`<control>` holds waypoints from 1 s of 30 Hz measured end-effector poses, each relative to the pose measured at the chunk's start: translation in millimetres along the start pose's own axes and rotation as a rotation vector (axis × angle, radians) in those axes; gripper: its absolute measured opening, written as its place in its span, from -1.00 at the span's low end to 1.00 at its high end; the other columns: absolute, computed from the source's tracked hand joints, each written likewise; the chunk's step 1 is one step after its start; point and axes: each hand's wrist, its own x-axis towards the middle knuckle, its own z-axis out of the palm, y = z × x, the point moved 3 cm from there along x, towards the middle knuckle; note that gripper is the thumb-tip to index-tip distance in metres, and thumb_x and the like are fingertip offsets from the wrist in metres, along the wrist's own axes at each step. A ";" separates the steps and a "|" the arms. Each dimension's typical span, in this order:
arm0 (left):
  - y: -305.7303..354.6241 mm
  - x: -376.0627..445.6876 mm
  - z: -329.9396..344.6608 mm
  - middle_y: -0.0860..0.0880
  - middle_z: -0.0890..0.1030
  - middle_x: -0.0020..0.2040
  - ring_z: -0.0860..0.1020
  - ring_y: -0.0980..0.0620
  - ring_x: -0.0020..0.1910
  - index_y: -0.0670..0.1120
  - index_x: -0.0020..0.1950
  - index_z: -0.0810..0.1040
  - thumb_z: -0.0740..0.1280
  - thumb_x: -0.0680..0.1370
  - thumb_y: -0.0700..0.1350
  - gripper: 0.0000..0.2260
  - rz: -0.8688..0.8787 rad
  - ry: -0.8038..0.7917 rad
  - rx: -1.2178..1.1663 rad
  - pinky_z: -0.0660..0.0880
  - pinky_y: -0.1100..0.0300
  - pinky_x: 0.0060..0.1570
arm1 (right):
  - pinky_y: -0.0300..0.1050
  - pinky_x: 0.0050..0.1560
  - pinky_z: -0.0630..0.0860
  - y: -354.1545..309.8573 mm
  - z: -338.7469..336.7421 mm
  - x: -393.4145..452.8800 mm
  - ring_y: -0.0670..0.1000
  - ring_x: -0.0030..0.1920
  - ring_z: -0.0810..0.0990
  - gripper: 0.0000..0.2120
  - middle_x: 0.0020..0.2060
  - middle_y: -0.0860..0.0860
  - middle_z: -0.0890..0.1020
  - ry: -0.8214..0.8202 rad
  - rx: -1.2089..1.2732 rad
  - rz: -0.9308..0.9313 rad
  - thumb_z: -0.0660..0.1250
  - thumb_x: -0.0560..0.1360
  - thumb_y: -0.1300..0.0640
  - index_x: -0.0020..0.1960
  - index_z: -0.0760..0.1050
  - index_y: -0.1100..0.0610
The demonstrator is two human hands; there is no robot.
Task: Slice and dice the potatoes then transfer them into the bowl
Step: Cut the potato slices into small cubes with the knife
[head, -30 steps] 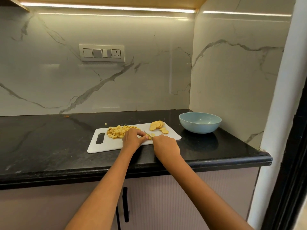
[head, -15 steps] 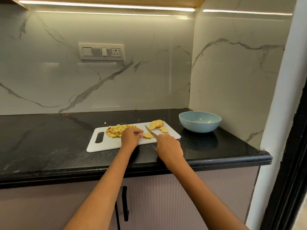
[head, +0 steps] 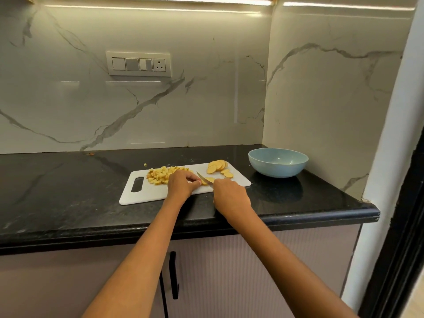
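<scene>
From the head camera, both bare forearms reach forward and converge over the white rectangular plastic cutting board [head: 146, 195] that lies on the black stone desk [head: 57, 198]. The left hand [head: 181, 183] rests knuckles-up on the board, its fingers curled down and its fingertips pinching the near end of a pale yellow potato slice [head: 209, 180]. The right hand [head: 230, 196] sits just beside it, fingers wrapped round the handle of a small steel-bladed knife [head: 204, 179]; the handle itself is hidden inside the fist. The blade's long axis runs diagonally, its tip pointing away and to the left, and it lies across the slice between the two hands. A heap of yellow diced potato cubes [head: 160, 175] sits on the board left of the left hand, toward the board's handle slot, and a fanned row of round potato slices [head: 218, 167] lies at the board's far right corner. The light blue round bowl [head: 278, 162] stands upright on the desk just right of the board. Compared with half a second ago, the blade has come down lower onto the slice, and the left fingertips have slid closer to the blade; the bowl, heap and fanned slices are unmoved.
</scene>
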 end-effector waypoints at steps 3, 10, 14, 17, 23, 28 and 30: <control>-1.0 0.4 -1.2 -0.12 0.68 -0.07 0.56 0.06 -0.08 -0.20 -0.06 0.68 0.43 0.43 -0.22 -0.88 0.002 -0.018 0.006 0.36 0.28 -0.13 | -0.11 -0.01 0.43 -1.3 -1.8 7.4 0.11 0.08 0.54 -0.77 0.11 0.14 0.54 -0.034 0.014 0.006 0.14 0.59 0.25 0.21 0.43 0.22; -1.5 -0.5 -2.6 -0.12 0.68 -0.08 0.58 0.02 -0.04 -0.21 -0.08 0.68 0.43 0.43 -0.23 -0.89 0.021 0.005 0.002 0.37 0.28 -0.09 | -0.10 0.02 0.42 -3.7 -0.8 0.0 0.10 0.11 0.53 -0.75 0.15 0.14 0.52 -0.035 -0.091 -0.070 0.08 0.61 0.25 0.24 0.42 0.22; -0.9 -1.4 -0.6 -0.11 0.68 -0.08 0.57 0.03 -0.05 -0.19 -0.08 0.68 0.43 0.43 -0.23 -0.90 0.030 0.001 -0.004 0.38 0.26 -0.08 | -0.11 0.00 0.44 -3.5 1.6 -2.6 0.10 0.09 0.55 -0.75 0.14 0.14 0.53 0.002 -0.126 -0.086 0.07 0.62 0.27 0.23 0.43 0.22; 0.8 -4.3 -2.0 -0.10 0.67 -0.10 0.54 0.07 -0.13 -0.19 -0.10 0.68 0.42 0.44 -0.24 -0.92 0.063 0.008 0.005 0.37 0.27 -0.11 | -0.12 -0.05 0.41 -2.9 4.8 4.3 0.10 0.08 0.55 -0.75 0.13 0.14 0.53 0.008 -0.082 -0.066 0.08 0.61 0.27 0.22 0.43 0.22; 1.4 -0.8 -2.9 -0.13 0.66 -0.03 0.47 0.10 -0.15 -0.22 -0.03 0.66 0.42 0.44 -0.27 -0.87 0.063 0.041 0.057 0.35 0.30 -0.13 | -0.15 -0.24 0.36 26.3 9.3 13.2 0.03 -0.18 0.47 -0.82 -0.04 0.11 0.57 0.094 0.253 0.167 0.14 0.56 0.22 0.08 0.49 0.21; 7.6 7.0 3.8 -0.10 0.53 0.24 0.45 -0.04 0.22 -0.14 0.22 0.54 0.32 0.47 -0.38 -0.65 0.151 -0.109 0.181 0.33 0.26 0.18 | -0.25 -0.48 0.20 33.1 12.1 32.3 -0.01 -0.29 0.44 -0.82 -0.17 0.07 0.55 0.194 0.312 0.222 0.12 0.57 0.24 0.05 0.48 0.21; 12.4 14.8 8.6 -0.05 0.45 0.33 0.35 -0.02 0.35 -0.09 0.28 0.50 0.27 0.46 -0.45 -0.55 0.241 -0.285 0.274 0.21 0.27 0.29 | -0.25 -0.47 0.20 34.7 10.9 36.7 -0.02 -0.29 0.43 -0.80 -0.16 0.08 0.55 0.193 0.327 0.222 0.12 0.57 0.25 0.10 0.49 0.21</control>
